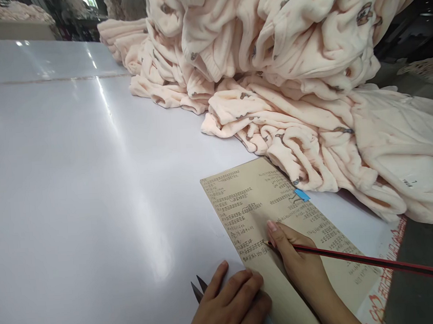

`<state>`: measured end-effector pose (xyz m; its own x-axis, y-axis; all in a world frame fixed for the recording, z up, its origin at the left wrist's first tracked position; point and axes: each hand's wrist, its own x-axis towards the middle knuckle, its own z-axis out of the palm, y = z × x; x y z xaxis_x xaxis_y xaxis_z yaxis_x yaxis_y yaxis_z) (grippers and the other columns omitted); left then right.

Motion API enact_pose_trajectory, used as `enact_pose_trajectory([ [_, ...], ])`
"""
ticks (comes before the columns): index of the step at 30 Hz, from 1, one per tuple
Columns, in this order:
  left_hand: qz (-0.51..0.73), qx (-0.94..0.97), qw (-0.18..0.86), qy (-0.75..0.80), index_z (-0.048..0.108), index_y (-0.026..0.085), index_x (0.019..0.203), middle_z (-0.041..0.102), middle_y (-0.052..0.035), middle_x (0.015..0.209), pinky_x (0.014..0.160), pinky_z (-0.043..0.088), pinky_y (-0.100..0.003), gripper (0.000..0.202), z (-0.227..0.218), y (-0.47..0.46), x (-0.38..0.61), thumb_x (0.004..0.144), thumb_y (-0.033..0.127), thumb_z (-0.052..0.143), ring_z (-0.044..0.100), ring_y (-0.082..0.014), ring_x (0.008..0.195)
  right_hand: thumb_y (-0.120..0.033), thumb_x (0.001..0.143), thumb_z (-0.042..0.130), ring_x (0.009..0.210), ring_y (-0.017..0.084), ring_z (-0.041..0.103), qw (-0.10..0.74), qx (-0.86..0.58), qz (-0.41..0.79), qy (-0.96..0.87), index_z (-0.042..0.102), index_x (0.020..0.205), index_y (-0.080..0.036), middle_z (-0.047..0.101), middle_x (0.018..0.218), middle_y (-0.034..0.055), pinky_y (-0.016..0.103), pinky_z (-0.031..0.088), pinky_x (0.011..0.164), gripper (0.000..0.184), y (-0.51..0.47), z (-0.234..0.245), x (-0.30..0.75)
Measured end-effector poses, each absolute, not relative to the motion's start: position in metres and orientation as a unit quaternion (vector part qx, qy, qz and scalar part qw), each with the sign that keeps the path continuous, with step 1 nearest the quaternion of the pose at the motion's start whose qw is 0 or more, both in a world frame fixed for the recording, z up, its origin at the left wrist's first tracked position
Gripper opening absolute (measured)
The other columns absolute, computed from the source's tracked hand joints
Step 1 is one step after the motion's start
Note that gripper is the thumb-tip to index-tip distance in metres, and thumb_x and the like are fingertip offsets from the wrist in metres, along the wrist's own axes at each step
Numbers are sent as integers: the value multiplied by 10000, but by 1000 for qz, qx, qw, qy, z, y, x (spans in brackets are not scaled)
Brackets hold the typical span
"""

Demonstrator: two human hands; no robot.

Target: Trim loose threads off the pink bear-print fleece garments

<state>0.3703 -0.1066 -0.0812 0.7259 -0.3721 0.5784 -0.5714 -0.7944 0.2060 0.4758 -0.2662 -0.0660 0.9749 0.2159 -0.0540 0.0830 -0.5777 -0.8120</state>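
Observation:
My right hand grips a red and black pencil with its tip on a tan sheet of handwritten notes. The sheet lies on the white table and carries a small blue clip at its right edge. At the near edge, my left hand rests with curled fingers over a pair of small dark snips. Only the two pointed blades show past the fingers.
A big heap of peach fleece garments with small brown prints fills the far right of the table and spills close to the sheet. A red-printed plastic bag edge lies under the paper at the right.

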Motion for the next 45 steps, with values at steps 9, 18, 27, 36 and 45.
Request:
enact_pose_trajectory([
  [9,252,911,188,-266,635,220,1008,648,45,1109,1109,237,-311,310,-79,-106,372,963,298,338,570,-108,1031,-530,879,391,525,113,343,447,-887,69,-96,322,565,-217,328,534,-49,242,273,511,449,-267,-70,476],
  [18,252,911,186,-268,631,225,1027,641,49,1124,1111,228,-315,299,-80,-106,371,962,283,345,563,-107,1045,-505,887,397,527,111,323,441,-889,62,-109,306,565,-213,305,539,-49,249,255,516,444,-268,-71,477],
  [27,248,911,191,-268,622,216,1033,641,41,1124,1084,281,-311,293,-81,-107,372,960,264,342,560,-114,1046,-483,873,441,510,104,316,481,-871,46,-91,311,540,-209,297,518,-53,243,267,498,451,-268,-69,476],
  [36,193,911,238,-275,575,196,1075,618,-3,1168,1014,386,-357,277,-82,-108,369,887,372,472,555,-160,1068,-449,827,538,715,126,579,542,-836,-76,-33,536,983,-209,619,779,-5,253,455,693,286,-264,-65,481],
  [45,111,893,371,-228,495,203,1165,599,-64,1163,1064,307,-427,322,-74,-112,359,851,266,454,520,-171,1122,-402,894,478,688,118,520,317,-927,-164,-118,529,690,-161,518,708,-25,308,428,678,319,-278,-66,486],
])
